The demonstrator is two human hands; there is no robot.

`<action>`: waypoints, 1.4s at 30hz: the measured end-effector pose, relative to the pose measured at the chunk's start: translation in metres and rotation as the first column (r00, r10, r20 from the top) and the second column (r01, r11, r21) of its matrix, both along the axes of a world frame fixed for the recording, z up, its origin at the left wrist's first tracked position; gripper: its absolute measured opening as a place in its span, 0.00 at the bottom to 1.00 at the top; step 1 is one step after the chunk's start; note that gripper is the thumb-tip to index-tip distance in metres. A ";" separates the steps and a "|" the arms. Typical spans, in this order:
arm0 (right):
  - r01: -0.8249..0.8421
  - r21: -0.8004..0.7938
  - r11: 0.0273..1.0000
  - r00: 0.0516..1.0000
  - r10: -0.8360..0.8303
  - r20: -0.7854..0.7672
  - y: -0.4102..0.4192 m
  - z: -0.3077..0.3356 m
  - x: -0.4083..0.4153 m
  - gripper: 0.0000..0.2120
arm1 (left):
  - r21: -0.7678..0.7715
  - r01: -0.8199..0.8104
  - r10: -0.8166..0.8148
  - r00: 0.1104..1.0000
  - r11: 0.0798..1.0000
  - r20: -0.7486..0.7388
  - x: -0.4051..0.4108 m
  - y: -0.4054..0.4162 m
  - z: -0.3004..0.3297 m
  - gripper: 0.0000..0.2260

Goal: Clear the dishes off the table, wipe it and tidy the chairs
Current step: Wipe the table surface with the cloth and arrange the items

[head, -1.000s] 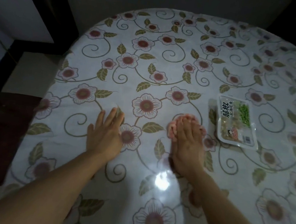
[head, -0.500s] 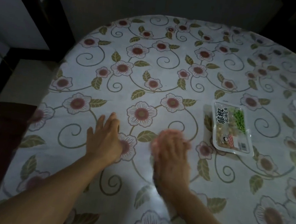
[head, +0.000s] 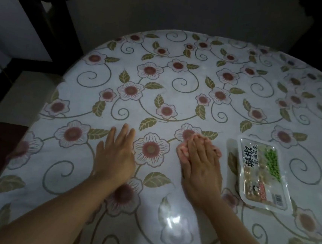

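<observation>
Left hand (head: 116, 155) laid flat, palm down, fingers straight and together on the floral tablecloth (head: 180, 80). Right hand (head: 201, 165) pressed palm down with straight fingers over a pink cloth (head: 181, 153), only its edges visible past fingers and thumb. Sealed snack tray (head: 262, 174) with green peas printed on its label just right of the right hand. Dim room; dark chair frame (head: 53, 23) beyond the table's far left edge.
</observation>
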State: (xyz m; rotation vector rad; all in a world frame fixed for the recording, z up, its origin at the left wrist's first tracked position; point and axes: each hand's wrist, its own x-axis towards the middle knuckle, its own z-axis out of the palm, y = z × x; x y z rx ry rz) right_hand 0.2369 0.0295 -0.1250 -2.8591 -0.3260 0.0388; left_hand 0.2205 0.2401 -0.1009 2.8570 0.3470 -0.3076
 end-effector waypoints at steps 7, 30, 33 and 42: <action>0.306 0.028 0.951 0.952 -0.305 -0.036 0.025 0.005 0.114 0.29 | -0.011 0.021 -0.021 1.000 1.000 0.016 -0.001 0.006 -0.002 0.26; -0.289 0.019 0.957 0.955 0.287 0.072 0.038 0.002 -0.031 0.30 | -0.052 0.072 -0.078 0.990 0.996 -0.118 0.002 0.016 0.007 0.27; -0.154 -0.049 0.987 0.987 0.156 0.039 0.021 0.009 -0.006 0.35 | -0.020 0.069 -0.071 0.989 0.997 -0.130 -0.020 0.039 0.012 0.28; 0.213 -0.066 0.975 0.973 -0.218 -0.080 0.060 0.007 0.066 0.27 | -0.003 -0.081 0.079 0.984 0.997 -0.161 -0.076 0.116 0.008 0.29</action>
